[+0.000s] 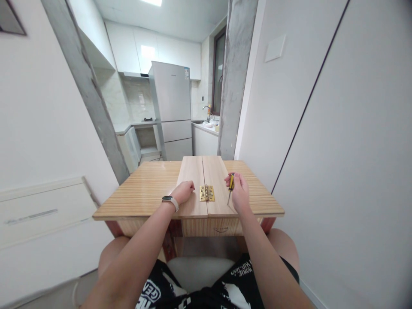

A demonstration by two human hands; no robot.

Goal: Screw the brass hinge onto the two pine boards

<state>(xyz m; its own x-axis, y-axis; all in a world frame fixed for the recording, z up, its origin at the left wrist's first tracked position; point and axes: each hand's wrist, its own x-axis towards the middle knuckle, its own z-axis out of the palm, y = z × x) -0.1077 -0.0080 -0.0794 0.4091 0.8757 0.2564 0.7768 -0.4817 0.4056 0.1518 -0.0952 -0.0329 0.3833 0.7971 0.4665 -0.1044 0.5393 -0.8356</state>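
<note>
Two pale wooden boards (192,171) lie side by side on the table, with a narrow seam between them. A brass hinge (207,193) spans that seam near the boards' front end. Closed fingers of my left hand (184,191) rest on the left board, left of the hinge; whether they hold anything is hidden. To the right of the hinge, my right hand (240,189) grips a yellow and black screwdriver (231,182) with its shaft pointing down over the right board.
The striped wooden table (144,189) has a drawer with a metal handle in front. Beyond it stand a grey fridge (172,94), a counter and a sink. A white wall rises close on the right. My knees are at the table's front.
</note>
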